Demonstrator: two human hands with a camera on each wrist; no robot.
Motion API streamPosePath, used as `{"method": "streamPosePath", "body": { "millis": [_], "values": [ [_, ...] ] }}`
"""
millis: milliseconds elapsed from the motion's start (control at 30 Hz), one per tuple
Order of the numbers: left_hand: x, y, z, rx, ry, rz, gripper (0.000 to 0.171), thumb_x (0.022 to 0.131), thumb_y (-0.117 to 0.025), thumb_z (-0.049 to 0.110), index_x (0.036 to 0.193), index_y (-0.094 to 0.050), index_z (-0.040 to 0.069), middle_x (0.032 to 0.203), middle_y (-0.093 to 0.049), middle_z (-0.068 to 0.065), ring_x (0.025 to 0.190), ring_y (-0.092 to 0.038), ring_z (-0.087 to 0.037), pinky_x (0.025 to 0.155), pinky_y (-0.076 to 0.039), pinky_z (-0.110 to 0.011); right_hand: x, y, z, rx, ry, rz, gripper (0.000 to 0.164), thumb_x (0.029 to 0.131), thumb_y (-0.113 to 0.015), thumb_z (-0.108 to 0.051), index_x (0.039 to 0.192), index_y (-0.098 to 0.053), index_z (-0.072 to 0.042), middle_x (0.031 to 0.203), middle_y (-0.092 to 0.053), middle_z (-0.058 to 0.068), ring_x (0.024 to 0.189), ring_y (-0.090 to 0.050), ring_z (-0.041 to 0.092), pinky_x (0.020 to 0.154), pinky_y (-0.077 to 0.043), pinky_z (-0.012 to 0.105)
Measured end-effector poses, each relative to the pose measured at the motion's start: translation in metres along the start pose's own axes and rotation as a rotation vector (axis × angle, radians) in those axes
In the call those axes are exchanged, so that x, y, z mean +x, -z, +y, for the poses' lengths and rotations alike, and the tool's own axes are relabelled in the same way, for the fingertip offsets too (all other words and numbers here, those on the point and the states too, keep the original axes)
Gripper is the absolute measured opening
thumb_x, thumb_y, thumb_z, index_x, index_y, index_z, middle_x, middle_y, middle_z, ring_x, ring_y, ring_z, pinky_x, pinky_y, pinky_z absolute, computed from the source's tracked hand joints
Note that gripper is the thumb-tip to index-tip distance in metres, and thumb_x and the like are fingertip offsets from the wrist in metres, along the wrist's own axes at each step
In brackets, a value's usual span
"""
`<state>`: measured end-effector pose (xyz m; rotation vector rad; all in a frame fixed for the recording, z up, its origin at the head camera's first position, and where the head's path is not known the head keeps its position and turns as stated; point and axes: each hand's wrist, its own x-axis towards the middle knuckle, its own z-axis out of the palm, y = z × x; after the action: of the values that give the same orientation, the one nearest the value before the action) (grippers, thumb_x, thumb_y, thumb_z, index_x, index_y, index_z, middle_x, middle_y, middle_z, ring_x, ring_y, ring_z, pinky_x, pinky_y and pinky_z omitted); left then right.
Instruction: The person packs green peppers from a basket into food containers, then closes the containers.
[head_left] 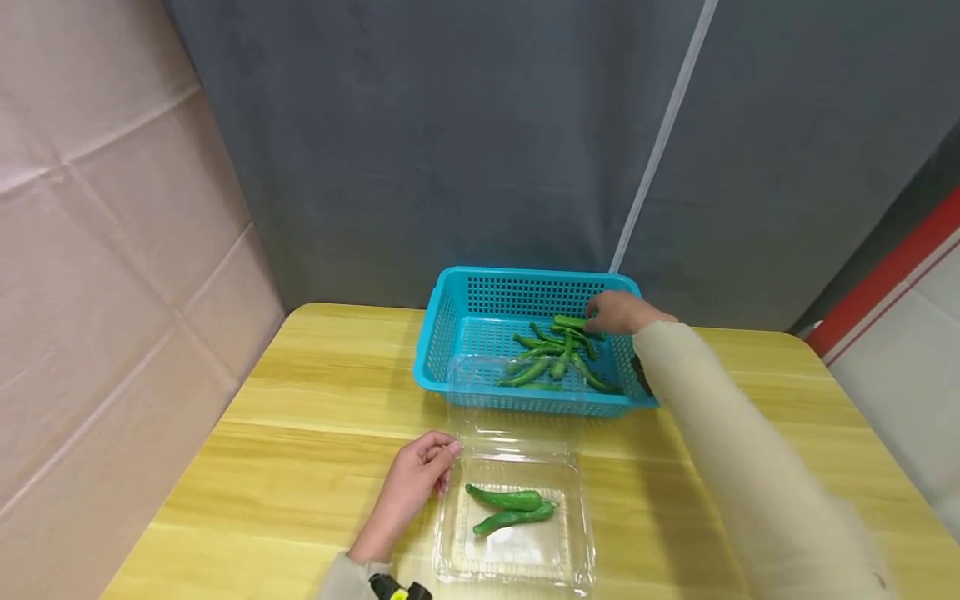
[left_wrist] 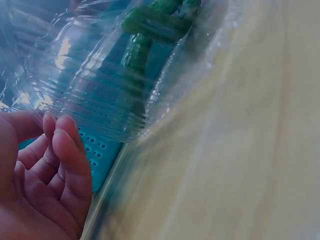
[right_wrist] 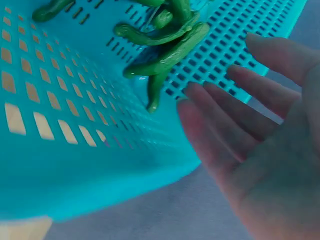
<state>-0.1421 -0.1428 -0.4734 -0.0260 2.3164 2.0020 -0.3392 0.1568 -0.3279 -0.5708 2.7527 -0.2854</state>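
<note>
My left hand (head_left: 420, 467) pinches the left edge of a clear plastic clamshell box (head_left: 513, 572) near its hinge. Two green chili peppers (head_left: 504, 498) lie in the box's near half, while its lid (head_left: 517, 425) leans back over the front rim of a blue plastic basket (head_left: 525, 273). Inside that basket is a loose pile of green chili peppers (head_left: 562, 360). Over the basket's right end my right hand (head_left: 621, 313) reaches down at the pile; in the right wrist view its fingers (right_wrist: 240, 120) are spread and relaxed beside the peppers (right_wrist: 167, 55), with nothing held.
Everything stands on a wood-patterned table (head_left: 322, 392). A dark grey curtain (head_left: 420, 142) hangs right behind the basket, and a pale cloth wall (head_left: 127, 250) borders the left side. At the right is a white panel with a red edge (head_left: 888, 271).
</note>
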Motion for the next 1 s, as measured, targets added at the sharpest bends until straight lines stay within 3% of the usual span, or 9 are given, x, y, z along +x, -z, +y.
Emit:
{"method": "streamPosePath", "body": {
  "millis": [367,1000],
  "values": [
    [0.003,0.003,-0.003,0.019,-0.021,-0.012,0.033,0.083,-0.061,0.036,0.098,-0.060,0.006,0.068,-0.055,-0.020,0.047,-0.048,-0.012,0.042,-0.047,-0.028,0.019,-0.008,0.007,0.023,-0.001,0.129,0.037,0.091,-0.050,-0.015,0.123,-0.048,0.003,0.123,-0.048,0.023,0.107,-0.048,0.036,0.085,-0.042,0.048],
    [0.005,0.006,-0.009,-0.002,-0.008,-0.011,0.035,0.083,-0.060,0.035,0.100,-0.059,0.005,0.068,-0.055,-0.019,0.048,-0.048,-0.011,0.043,-0.046,-0.024,0.052,-0.041,0.008,-0.033,-0.094,0.055,0.039,0.090,-0.049,-0.013,0.125,-0.046,0.004,0.124,-0.048,0.023,0.111,-0.045,0.038,0.089,-0.040,0.049]
  ]
}}
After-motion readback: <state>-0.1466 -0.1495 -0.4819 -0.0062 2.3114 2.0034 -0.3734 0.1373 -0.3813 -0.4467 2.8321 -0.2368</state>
